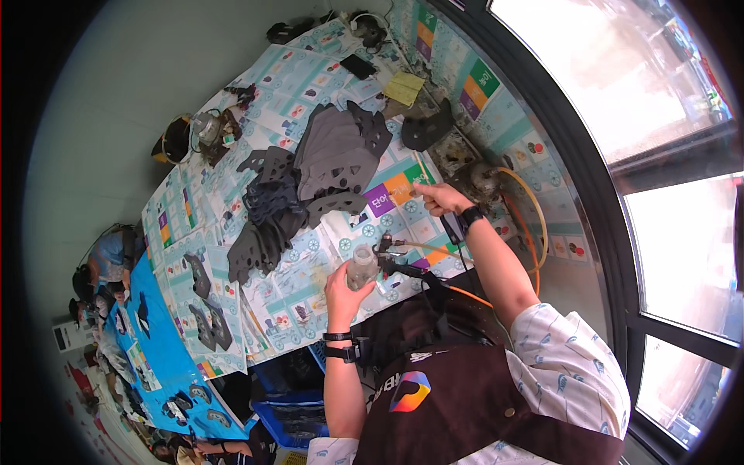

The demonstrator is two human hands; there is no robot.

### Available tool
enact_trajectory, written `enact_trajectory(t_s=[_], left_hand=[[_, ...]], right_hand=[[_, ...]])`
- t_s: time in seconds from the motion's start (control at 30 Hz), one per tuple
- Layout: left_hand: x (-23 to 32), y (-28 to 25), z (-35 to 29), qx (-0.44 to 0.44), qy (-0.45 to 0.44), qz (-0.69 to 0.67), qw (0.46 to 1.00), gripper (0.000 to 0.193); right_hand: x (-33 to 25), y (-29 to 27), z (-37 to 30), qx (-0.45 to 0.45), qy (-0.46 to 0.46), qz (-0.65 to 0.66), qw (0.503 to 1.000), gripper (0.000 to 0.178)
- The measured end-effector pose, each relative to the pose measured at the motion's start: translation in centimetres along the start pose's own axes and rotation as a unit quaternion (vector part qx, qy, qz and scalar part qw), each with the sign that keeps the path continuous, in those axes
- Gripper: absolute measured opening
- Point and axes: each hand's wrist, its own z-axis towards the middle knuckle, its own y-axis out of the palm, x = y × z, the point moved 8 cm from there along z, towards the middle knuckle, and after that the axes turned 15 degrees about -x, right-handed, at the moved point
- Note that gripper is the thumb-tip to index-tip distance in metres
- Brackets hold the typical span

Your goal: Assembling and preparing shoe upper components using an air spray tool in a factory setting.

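My left hand (346,295) is wrapped round a clear, wide-mouthed jar (363,266), held upright near the table's front edge. What is inside the jar is hard to make out. My right hand (443,200) is over the right part of the table, its fingers closed in a pinch; whatever they hold is too small to name. Just right of the jar is a dark spray gun (390,246) with a thin hose. Beyond both hands lie a stack of flat dark grey foam pieces with cut-out holes (333,159) and a heap of similar curved pieces (267,232).
The table wears a printed cover (310,298). A phone (358,67), a yellow cloth (404,87) and another dark piece (428,128) lie farther back. An orange hose (535,256) loops at the right. Blue crates (288,418) stand below; people sit by a blue table (159,310) at the left.
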Motion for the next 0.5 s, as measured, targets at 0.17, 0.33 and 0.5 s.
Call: enact_trajectory(t_s=[0.17, 0.33, 0.5], left_hand=[[0.1, 0.0, -0.9, 0.018, -0.010, 0.005, 1.000, 0.072], [-1.7, -0.1, -1.2, 0.051, -0.031, 0.029, 0.998, 0.071], [-0.7, -0.9, -0.7, 0.079, -0.045, 0.148, 0.985, 0.073]], right_hand=[[1.1, -8.8, 2.9, 0.262, 0.003, -0.156, 0.952, 0.060], [-3.3, -0.8, -3.1, 0.384, -0.097, -0.440, 0.806, 0.050], [-0.3, 8.8, -7.3, 0.075, 0.042, -0.256, 0.963, 0.035]])
